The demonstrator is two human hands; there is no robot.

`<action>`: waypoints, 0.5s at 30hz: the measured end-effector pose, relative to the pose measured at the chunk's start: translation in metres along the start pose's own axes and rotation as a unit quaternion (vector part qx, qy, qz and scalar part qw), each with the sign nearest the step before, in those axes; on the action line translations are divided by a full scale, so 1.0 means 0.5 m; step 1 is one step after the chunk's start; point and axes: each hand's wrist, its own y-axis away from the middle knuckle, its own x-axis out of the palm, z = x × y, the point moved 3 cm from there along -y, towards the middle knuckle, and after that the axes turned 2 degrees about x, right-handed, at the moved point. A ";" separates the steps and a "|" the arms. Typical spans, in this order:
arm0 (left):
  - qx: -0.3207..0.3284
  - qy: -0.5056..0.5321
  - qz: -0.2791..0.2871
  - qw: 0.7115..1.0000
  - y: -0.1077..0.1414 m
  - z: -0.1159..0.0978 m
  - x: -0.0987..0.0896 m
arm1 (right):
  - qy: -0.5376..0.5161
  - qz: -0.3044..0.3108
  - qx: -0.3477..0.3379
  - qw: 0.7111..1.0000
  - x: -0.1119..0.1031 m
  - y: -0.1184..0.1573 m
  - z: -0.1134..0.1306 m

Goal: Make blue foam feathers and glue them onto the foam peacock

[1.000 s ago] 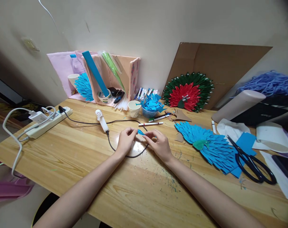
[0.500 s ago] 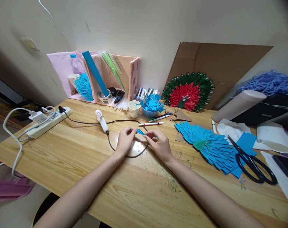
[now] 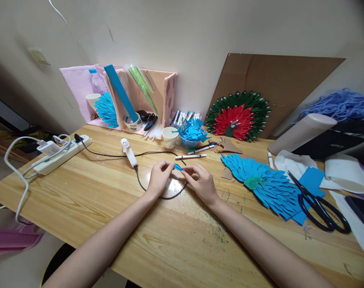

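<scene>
A small blue petal-shaped piece [image 3: 178, 167], paper or foam, is stretched between my fingertips above the table. My left hand [image 3: 159, 178] pinches its left end, and my right hand [image 3: 201, 181] pinches the right end. Beneath my hands runs the looped black cable of a white glue gun [image 3: 129, 153], which stands to the left. Farther back, a clear tub [image 3: 189, 143] is heaped with blue cut pieces [image 3: 191, 130]. To the right of my right hand lies a fan of layered blue pieces [image 3: 275, 184] with a green bird shape [image 3: 254, 183] on it.
Large black-handled scissors [image 3: 320, 208] lie at the right on blue sheets. A paper cup [image 3: 170, 138] and markers [image 3: 190, 157] stand and lie beyond my hands. At the left is a power strip [image 3: 62, 154]; a red and green fan [image 3: 237, 116] leans on cardboard [image 3: 278, 80].
The blue piece shows a little differently between my fingertips, its right end now less visible past my right fingers. Both hands stay in nearly the same place.
</scene>
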 end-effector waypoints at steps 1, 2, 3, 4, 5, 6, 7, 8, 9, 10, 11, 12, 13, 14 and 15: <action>0.000 0.000 0.001 1.000 0.000 -0.001 0.000 | 0.002 0.001 -0.001 1.000 0.000 0.000 0.000; 0.000 0.000 0.002 1.000 0.000 -0.001 0.000 | 0.003 0.001 -0.003 1.000 0.000 0.000 0.001; -0.003 0.001 0.004 1.000 0.001 -0.001 0.000 | 0.005 0.000 -0.004 1.000 0.000 0.000 0.001; -0.005 0.001 0.005 1.000 0.001 -0.002 0.000 | 0.005 -0.001 -0.006 1.000 0.000 0.000 0.001; -0.006 0.002 0.007 1.000 0.001 -0.002 0.000 | 0.005 -0.001 -0.007 1.000 0.000 0.000 0.002; -0.007 0.003 0.008 1.000 0.002 -0.002 0.001 | 0.006 -0.002 -0.008 1.000 0.000 0.000 0.002; -0.007 0.004 0.008 1.000 0.002 -0.003 0.001 | 0.007 -0.002 -0.008 1.000 0.000 0.000 0.002; -0.006 0.004 0.009 1.000 0.002 -0.003 0.001 | 0.008 -0.003 -0.009 1.000 0.000 0.000 0.003; -0.006 0.004 0.009 1.000 0.002 -0.003 0.001 | 0.010 -0.003 -0.009 1.000 0.000 -0.001 0.003; -0.006 0.005 0.009 1.000 0.002 -0.003 0.001 | 0.012 -0.003 -0.009 1.000 -0.001 -0.001 0.003; -0.006 0.005 0.009 1.000 0.002 -0.003 0.001 | 0.014 -0.003 -0.008 1.000 -0.001 -0.001 0.003; -0.007 0.005 0.008 1.000 0.001 -0.002 0.001 | 0.015 -0.003 -0.007 1.000 -0.001 -0.001 0.004; -0.007 0.005 0.007 1.000 0.001 -0.002 0.000 | 0.015 -0.002 -0.006 1.000 -0.001 -0.001 0.004; -0.007 0.005 0.006 1.000 0.001 -0.002 0.000 | 0.016 -0.002 -0.005 1.000 0.000 -0.001 0.003; -0.007 0.004 0.005 1.000 0.001 -0.002 0.000 | 0.016 -0.002 -0.004 1.000 0.000 -0.001 0.003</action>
